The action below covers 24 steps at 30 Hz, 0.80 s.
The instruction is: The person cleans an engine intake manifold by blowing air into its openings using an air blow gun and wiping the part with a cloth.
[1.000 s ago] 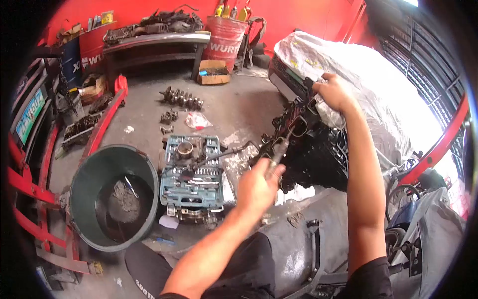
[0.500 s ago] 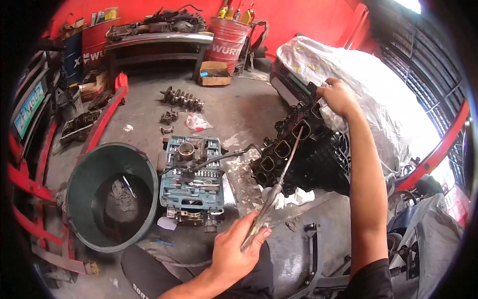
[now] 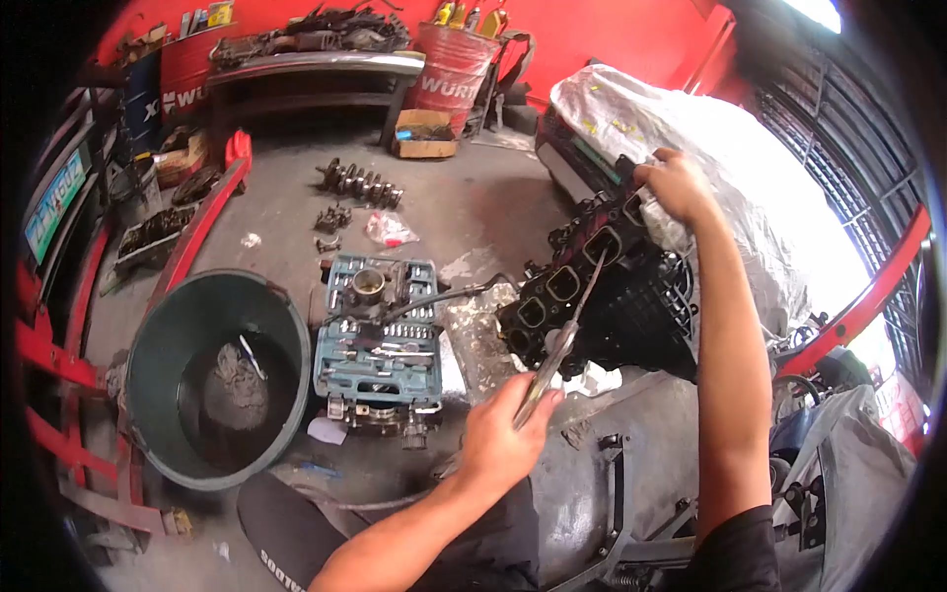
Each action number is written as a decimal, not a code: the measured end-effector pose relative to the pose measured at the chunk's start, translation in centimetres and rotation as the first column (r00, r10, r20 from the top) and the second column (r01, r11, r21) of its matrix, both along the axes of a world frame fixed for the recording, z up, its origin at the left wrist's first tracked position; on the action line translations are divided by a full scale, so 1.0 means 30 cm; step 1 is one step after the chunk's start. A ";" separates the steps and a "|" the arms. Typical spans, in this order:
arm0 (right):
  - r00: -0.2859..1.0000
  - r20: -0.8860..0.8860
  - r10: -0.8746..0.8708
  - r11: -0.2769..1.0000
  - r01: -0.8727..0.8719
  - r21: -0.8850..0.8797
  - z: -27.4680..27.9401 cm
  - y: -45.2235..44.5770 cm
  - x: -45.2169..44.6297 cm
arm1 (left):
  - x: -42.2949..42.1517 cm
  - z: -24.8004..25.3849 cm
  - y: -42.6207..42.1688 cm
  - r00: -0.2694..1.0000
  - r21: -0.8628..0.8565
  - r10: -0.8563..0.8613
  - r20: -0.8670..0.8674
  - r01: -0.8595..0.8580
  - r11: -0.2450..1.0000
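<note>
— Ported part point(image 3: 631, 306)?
— Black, its openings outlined in pale beige.
— Long tool point(image 3: 548, 370)?
— Metallic grey.
— Tool case point(image 3: 421, 393)?
— Teal-blue, with silver pieces point(image 3: 395, 353).
— Bucket point(image 3: 158, 345)?
— Dark green.
— Drum point(image 3: 442, 61)?
— Red, lettered in white.
— Wall point(image 3: 592, 39)?
— Bright red, plain.
— Plastic bag point(image 3: 388, 227)?
— White, patched with red.
— Trouser leg point(image 3: 281, 518)?
— Black, white lettering.
— Cardboard box point(image 3: 424, 149)?
— Brown.
— Vehicle cover point(image 3: 691, 128)?
— Silvery grey, flecked with yellow.

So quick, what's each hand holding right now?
Left hand: closed, holding a long thin tool.
Right hand: closed, holding the black part by its far end.
</note>
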State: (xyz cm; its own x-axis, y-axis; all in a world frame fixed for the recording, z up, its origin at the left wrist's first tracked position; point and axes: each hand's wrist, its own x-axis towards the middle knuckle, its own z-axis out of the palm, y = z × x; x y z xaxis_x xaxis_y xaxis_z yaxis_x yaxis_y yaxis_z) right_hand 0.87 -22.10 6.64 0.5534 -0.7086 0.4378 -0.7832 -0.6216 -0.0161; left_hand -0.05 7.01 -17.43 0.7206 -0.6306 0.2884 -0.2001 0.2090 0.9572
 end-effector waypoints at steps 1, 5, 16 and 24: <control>1.000 -0.003 -0.005 1.000 0.005 0.015 -0.005 0.020 -0.002 | 0.005 -0.001 -0.030 1.000 0.064 -0.013 -0.011 0.013 0.998; 0.999 -0.023 -0.031 0.999 0.032 0.041 0.010 0.039 0.002 | -0.020 0.078 -0.030 0.995 -0.064 0.011 0.103 -0.005 0.998; 0.961 0.196 0.194 0.959 -0.228 0.166 0.010 0.009 -0.053 | 0.025 0.062 -0.030 0.997 0.029 -0.078 0.010 0.078 0.997; 0.844 0.338 0.416 0.780 -0.522 0.346 0.005 -0.078 -0.124 | 0.000 0.174 0.281 0.998 -0.106 -0.038 0.057 0.043 0.993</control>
